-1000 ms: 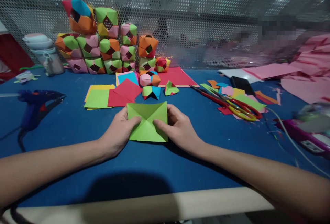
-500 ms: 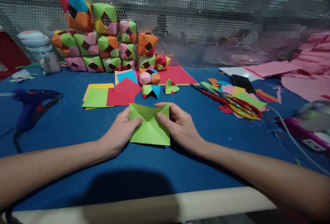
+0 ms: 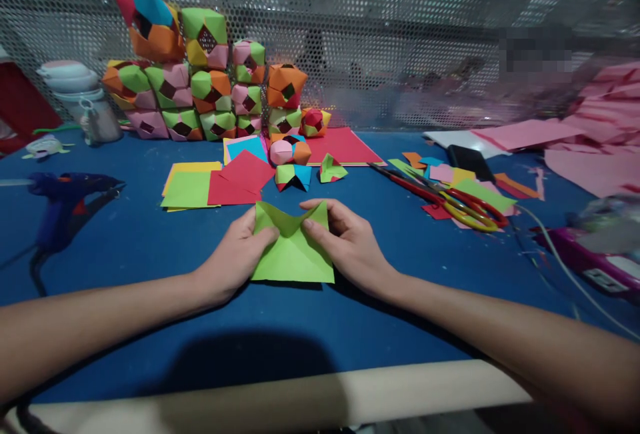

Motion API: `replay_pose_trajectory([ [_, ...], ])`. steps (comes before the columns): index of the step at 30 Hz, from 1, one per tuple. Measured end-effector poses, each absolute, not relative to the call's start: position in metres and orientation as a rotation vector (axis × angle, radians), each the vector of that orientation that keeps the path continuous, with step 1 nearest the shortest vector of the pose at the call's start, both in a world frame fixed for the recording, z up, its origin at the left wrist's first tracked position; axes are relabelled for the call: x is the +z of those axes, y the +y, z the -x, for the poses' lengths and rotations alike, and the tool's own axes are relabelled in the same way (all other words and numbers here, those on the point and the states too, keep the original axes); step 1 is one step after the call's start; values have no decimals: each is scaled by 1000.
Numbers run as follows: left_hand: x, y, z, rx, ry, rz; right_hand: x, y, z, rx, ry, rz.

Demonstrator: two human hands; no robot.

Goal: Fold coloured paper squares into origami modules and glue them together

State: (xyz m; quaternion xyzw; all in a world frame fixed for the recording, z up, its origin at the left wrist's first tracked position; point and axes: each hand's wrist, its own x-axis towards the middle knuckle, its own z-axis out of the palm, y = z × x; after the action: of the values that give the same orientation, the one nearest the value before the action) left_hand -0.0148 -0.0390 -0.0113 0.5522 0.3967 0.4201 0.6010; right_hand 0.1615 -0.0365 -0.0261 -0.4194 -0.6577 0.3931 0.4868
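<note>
Pinching paper [image 3: 293,257] at both upper sides, left hand [image 3: 233,257] and right hand [image 3: 350,244] closed on it, pressing inward. Risk of crooked collapse off the creases if pressed unevenly.

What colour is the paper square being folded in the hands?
The paper is light green; head view.

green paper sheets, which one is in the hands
The creased green square, gripped at its sides by the left hand and right hand, far edge buckled; the other green sheet lies flat, untouched, by the red sheet.
</note>
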Motion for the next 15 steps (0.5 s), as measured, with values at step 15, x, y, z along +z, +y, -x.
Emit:
replay_pose_trajectory([
  [15, -2, -52, 16, 843, 1017, -1865, -6, -44, -161, 898, -1698, 967],
])
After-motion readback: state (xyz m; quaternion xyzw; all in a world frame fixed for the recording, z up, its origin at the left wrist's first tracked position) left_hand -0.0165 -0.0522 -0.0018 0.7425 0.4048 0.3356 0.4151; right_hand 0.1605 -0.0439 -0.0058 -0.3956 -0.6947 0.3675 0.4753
